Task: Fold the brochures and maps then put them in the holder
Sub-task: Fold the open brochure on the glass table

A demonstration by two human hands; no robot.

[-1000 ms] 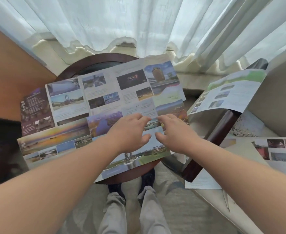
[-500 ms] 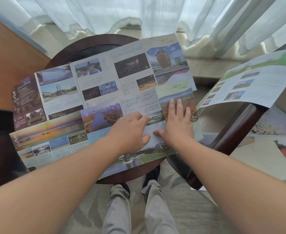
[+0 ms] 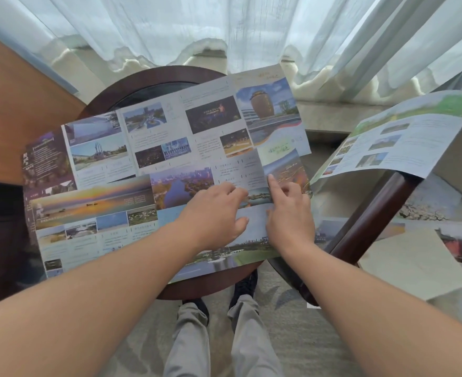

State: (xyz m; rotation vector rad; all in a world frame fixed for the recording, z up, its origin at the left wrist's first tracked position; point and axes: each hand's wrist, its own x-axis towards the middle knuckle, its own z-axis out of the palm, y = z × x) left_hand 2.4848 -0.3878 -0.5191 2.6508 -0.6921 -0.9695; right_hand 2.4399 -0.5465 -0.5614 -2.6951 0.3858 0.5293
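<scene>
On the table [image 3: 210,284], open brochure [image 3: 142,159] under left hand [image 3: 213,213], right hand [image 3: 289,219]

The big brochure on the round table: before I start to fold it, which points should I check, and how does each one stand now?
1. Big brochure lies unfolded, printed side up: ok.
2. Left hand rests on it and holds it down: ok.
3. Right hand presses its index fingertip near a panel edge: ok.
4. Round table supports the whole sheet: not ok, the left and right ends overhang.
5. Second brochure, draped over the chair arm, is clear of the fold: cannot tell, their edges are close.
6. Holder within reach: cannot tell, it is not in view.
</scene>
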